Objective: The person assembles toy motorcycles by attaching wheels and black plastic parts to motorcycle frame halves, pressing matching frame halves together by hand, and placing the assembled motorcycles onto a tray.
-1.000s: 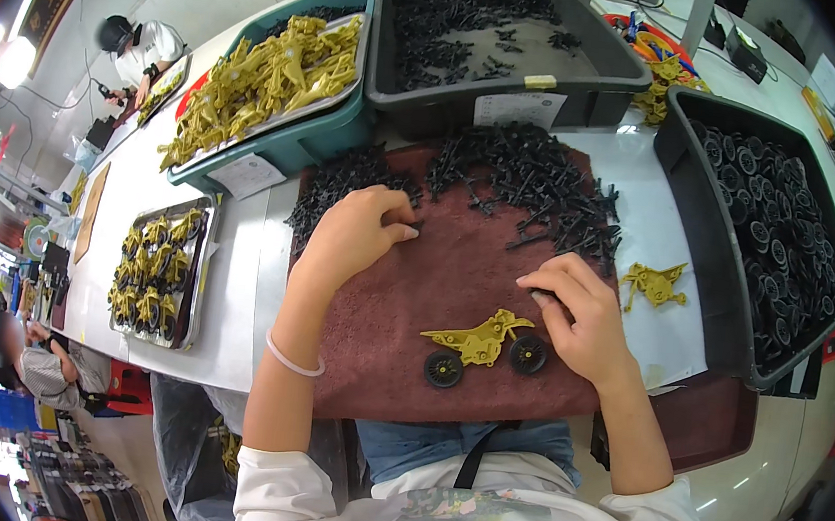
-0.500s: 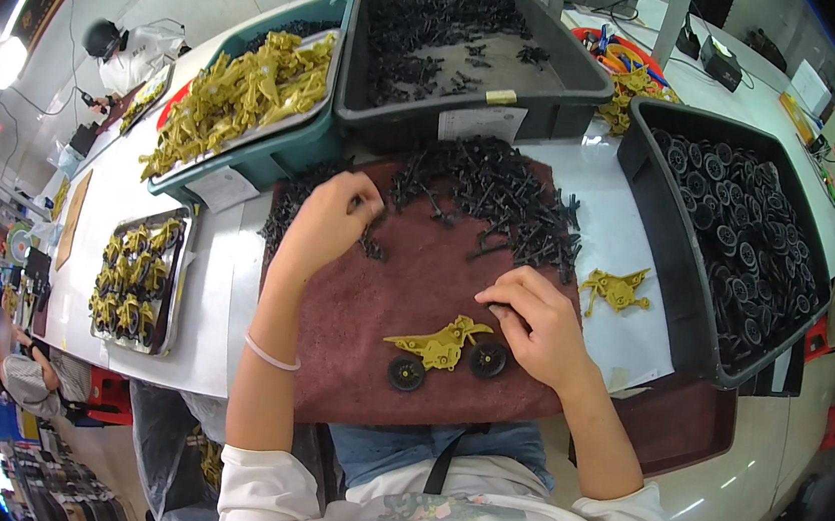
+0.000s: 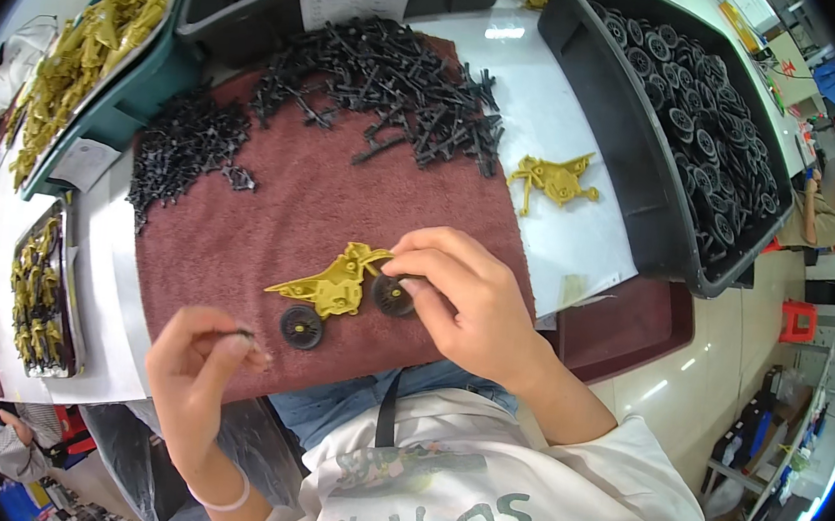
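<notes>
A yellow toy motorbike (image 3: 338,288) with two black wheels lies on the dark red cloth (image 3: 271,211) in front of me. At its front end is my right hand (image 3: 474,301), thumb and fingers closed about the fork above the front wheel; the fingers partly hide that spot. My left hand (image 3: 195,360) is raised near the cloth's front left edge, pinching a small black part (image 3: 245,333) too small to name. Past the bike, a pile of small black parts (image 3: 187,148) and a heap of longer black pieces (image 3: 393,92) lie on the cloth.
Another yellow motorbike body (image 3: 556,178) lies right of the cloth. A black bin (image 3: 637,171) of wheels stands at the right, a grey bin (image 3: 261,9) at the back. Yellow parts fill a tray (image 3: 125,62) over a green bin. A metal tray (image 3: 71,308) of assembled bikes sits left.
My left hand has come back from the small black pile toward me, holding a small part. My right hand has moved to the bike's front end. The view has shifted and turned.
</notes>
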Available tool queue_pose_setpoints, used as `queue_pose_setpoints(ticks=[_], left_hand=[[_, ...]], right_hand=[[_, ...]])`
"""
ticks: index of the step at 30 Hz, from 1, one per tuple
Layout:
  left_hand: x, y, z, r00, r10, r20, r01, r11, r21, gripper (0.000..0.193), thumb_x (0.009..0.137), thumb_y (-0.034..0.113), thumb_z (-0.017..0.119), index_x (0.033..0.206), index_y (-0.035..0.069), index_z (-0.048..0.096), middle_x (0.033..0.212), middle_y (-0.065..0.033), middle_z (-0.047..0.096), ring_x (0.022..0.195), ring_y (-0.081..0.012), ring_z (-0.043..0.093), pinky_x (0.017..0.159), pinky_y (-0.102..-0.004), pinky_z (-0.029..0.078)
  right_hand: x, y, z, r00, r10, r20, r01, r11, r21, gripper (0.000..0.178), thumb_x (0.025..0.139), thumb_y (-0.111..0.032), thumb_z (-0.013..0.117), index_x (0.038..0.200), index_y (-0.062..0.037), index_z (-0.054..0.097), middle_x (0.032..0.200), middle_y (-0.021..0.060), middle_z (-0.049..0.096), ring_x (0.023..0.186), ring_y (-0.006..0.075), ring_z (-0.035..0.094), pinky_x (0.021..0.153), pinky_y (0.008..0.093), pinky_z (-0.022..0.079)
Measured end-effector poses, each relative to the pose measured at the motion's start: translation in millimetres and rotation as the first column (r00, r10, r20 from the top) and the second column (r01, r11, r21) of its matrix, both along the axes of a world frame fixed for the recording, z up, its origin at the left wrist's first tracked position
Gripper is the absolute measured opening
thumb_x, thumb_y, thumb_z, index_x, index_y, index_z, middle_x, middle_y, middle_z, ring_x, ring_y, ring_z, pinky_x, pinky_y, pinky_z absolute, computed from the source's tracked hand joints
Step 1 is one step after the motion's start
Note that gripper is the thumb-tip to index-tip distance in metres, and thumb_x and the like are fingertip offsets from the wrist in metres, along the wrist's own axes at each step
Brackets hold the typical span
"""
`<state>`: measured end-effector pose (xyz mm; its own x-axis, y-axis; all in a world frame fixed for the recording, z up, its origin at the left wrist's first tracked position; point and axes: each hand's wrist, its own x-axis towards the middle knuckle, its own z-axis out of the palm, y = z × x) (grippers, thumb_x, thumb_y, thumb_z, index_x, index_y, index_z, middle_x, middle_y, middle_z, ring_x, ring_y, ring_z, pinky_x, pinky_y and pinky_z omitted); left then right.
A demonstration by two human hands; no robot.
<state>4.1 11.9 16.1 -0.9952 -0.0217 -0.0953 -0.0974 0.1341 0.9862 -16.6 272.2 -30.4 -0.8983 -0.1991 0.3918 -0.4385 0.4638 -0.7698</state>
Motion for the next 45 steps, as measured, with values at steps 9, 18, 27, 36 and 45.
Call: queue_pose_setpoints(ticks=[9, 18, 27, 36, 45], left_hand=[[69, 8, -48, 0.984, 0.176, -0.016, -0.176, 0.982, -0.065, 0.014, 0.094, 0.010, 0.063, 0.089, -0.003, 0.060, 0.071, -0.0055, 0.061, 0.058, -0.0092, 0.056, 0.054, -0.0210, 0.040], [48, 42, -53, 0.964, -0.022, -0.264, -0.093, 0.905, -0.416, 0.012, 0.087, 0.003, 0.070, 0.080, 0.000, 0.061, 0.061, -0.0090, 0.054, 0.046, -0.0185, 0.051, 0.046, -0.0277, 0.037], [31, 63, -55, 0.893, -0.203, -0.402, -0.221, 0.579, -0.785, 0.024, 0.085, 0.015, 0.075, 0.073, 0.008, 0.055, 0.061, -0.0050, 0.048, 0.043, -0.0212, 0.049, 0.041, -0.0324, 0.036], [34, 73, -57, 0.915, -0.134, -0.382, -0.263, 0.521, -0.812, 0.027, 0.085, 0.017, 0.076, 0.072, 0.007, 0.054, 0.062, -0.0042, 0.046, 0.045, -0.0197, 0.049, 0.042, -0.0318, 0.035], [34, 75, -59, 0.925, -0.110, -0.364, -0.250, 0.546, -0.800, 0.026, 0.086, 0.016, 0.076, 0.074, 0.007, 0.055, 0.063, -0.0041, 0.046, 0.045, -0.0194, 0.048, 0.043, -0.0320, 0.035]], right_hand=[[3, -7, 2, 0.980, 0.120, 0.161, -0.103, 0.989, -0.109, 0.019, 0.083, 0.003, 0.068, 0.101, -0.0019, 0.067, 0.104, 0.0124, 0.063, 0.085, 0.0273, 0.066, 0.073, 0.0342, 0.053], [-6, 9, 6, 0.981, 0.020, 0.194, -0.011, 0.999, -0.046, 0.016, 0.080, 0.003, 0.071, 0.096, -0.0004, 0.070, 0.087, 0.0077, 0.067, 0.071, 0.0132, 0.061, 0.063, 0.0246, 0.046], [-9, 6, -1, 0.990, 0.083, 0.119, -0.076, 0.996, -0.056, 0.014, 0.082, 0.001, 0.071, 0.096, -0.0013, 0.069, 0.085, 0.0076, 0.065, 0.069, 0.0164, 0.062, 0.057, 0.0262, 0.048], [-13, 12, 0, 0.985, 0.102, 0.142, -0.103, 0.995, 0.000, 0.018, 0.078, 0.003, 0.072, 0.096, 0.0001, 0.071, 0.089, 0.0091, 0.069, 0.074, 0.0145, 0.062, 0.064, 0.0240, 0.046], [-24, 0, -1, 0.965, 0.160, 0.206, -0.163, 0.987, -0.004, 0.020, 0.078, 0.004, 0.072, 0.098, 0.0015, 0.070, 0.092, 0.0097, 0.069, 0.076, 0.0149, 0.064, 0.066, 0.0246, 0.049]])
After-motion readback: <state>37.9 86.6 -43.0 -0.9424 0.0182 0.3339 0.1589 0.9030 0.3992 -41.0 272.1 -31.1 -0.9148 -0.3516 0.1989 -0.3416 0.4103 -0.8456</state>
